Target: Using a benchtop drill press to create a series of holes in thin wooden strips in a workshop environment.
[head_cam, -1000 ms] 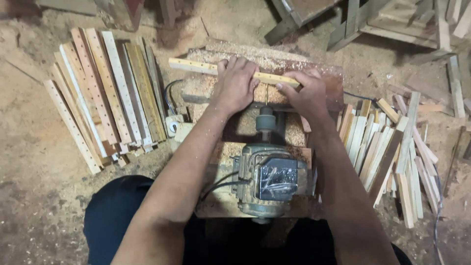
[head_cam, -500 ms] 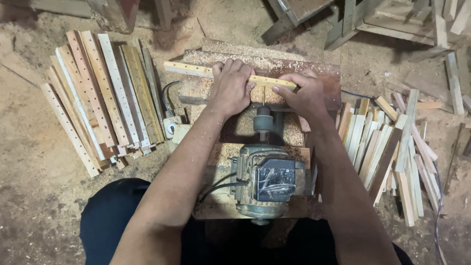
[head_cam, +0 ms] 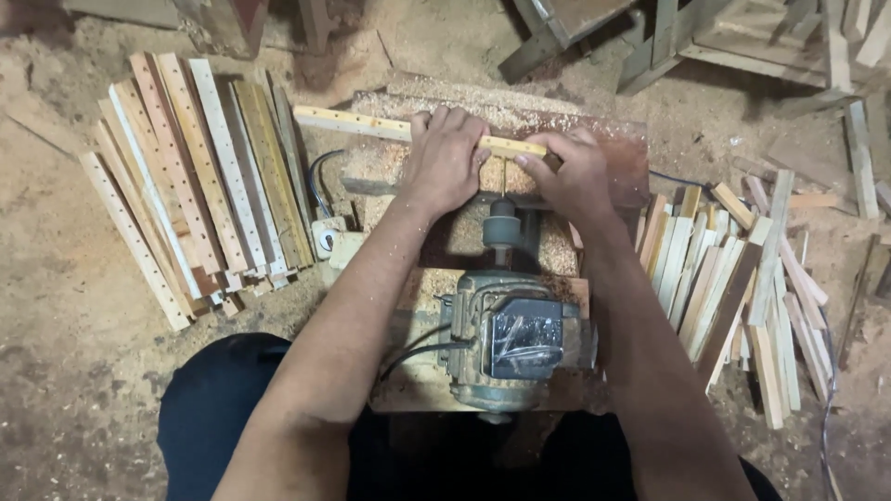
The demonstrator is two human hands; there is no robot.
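A long, pale wooden strip with a row of small drilled holes (head_cam: 371,124) lies across the sawdust-covered reddish board surface (head_cam: 622,148), just beyond the dark drill chuck and thin bit (head_cam: 502,223) of a grey electric motor (head_cam: 515,348) that sits nearer the person. The left hand (head_cam: 445,158) presses flat on the strip left of the bit, its fingers (head_cam: 436,121) spread only slightly and curled over the strip's far edge, holding it down. The right hand (head_cam: 575,176) grips the strip's end right of the bit, thumb and fingers (head_cam: 557,141) closed around it. The bit points at the strip between the two hands; whether it touches the wood cannot be told. Left of the motor, on the sawdust floor, lies a fanned stack of similar holed wooden slats (head_cam: 200,195), with a white switch box and dark cable (head_cam: 327,239) just beside it. Right of the motor lies a loose pile of plain shorter wooden slats (head_cam: 733,278).
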